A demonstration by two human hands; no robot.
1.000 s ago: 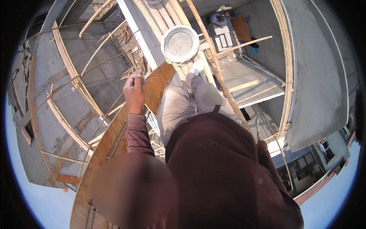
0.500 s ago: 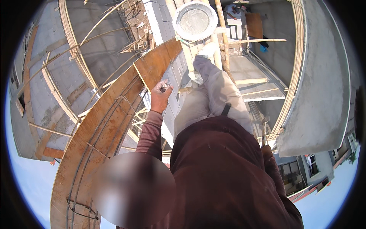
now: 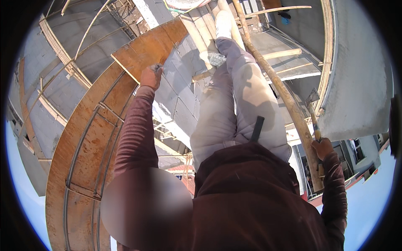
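Note:
My left hand (image 3: 151,77) is closed in a fist beside the edge of a curved brown plywood board (image 3: 146,46). Greyish fingertips show, but whatever may be inside the fist is hidden. Off to the right, my right hand (image 3: 322,148) is wrapped round the wooden handle of a trowel (image 3: 312,98), its grey metal blade pointing away from me. Close to that hand runs a thick bamboo pole (image 3: 289,96).
I stand on bamboo poles (image 3: 197,35) high up, beside a grey block wall (image 3: 182,79). Bent steel bars (image 3: 81,146) line the plywood. A bucket rim (image 3: 186,9) shows at the top edge. Bamboo scaffolding (image 3: 63,54) surrounds drops left and right.
My left hand has moved left and forward along the plywood, its fingers now more closed. The right hand has swung outward with the trowel. The bucket has mostly slipped out of view at the top.

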